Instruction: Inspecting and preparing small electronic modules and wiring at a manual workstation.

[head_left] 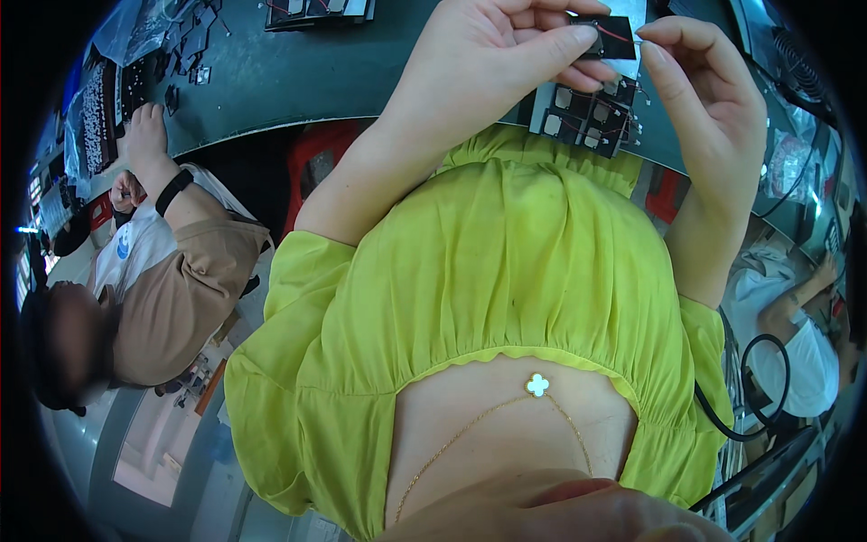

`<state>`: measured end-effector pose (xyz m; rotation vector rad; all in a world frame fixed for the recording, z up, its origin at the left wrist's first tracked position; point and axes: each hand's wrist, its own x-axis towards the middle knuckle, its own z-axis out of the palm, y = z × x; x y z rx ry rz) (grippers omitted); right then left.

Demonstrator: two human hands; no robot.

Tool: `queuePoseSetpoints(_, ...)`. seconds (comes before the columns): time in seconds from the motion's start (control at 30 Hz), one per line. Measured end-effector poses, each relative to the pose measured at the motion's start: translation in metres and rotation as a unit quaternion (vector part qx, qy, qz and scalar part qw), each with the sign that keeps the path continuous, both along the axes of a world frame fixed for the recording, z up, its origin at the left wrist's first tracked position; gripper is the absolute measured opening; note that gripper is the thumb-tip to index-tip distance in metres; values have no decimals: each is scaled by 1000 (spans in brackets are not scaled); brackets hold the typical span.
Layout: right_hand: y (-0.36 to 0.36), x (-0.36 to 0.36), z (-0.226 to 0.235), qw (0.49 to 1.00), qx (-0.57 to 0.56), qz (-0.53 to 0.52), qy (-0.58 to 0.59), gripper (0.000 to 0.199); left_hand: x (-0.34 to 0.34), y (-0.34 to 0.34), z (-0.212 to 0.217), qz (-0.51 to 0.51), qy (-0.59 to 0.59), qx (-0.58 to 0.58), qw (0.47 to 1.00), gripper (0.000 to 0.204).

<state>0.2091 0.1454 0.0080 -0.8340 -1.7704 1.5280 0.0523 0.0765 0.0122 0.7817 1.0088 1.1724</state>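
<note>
My left hand (519,45) grips a flat black rectangular part (614,38) between thumb and fingers, at the table's edge in front of me. A thin red wire runs across this part. At its right end my right hand (709,86) pinches the tip of the wire between thumb and forefinger; the tip is too small to make out well. Just below both hands lies a group of similar black parts (587,117), with small silvery rectangles and thin red wires. Their wire ends stick out on the right.
More black parts (321,13) lie farther left on the dark green table (298,77). Loose black pieces (190,45) and plastic bags (135,32) are at the far left, near a co-worker's hand (146,135). A cable and clear bag (790,167) lie at the right.
</note>
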Motion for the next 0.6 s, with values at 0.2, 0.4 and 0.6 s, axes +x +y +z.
queuePoseSetpoints(0.2, -7, 7, -1, 1000, 13, -13, 12, 3, -1, -7, -4, -33, -8, 8, 999, 30)
queuePoseSetpoints(0.4, -13, 16, -3, 998, 38, -24, 33, 6, 7, -13, -4, -44, -14, 16, 999, 29)
queuePoseSetpoints(0.6, -15, 16, -2, 996, 59, -29, 54, 9, 5, -13, -2, -55, -17, -5, 998, 26)
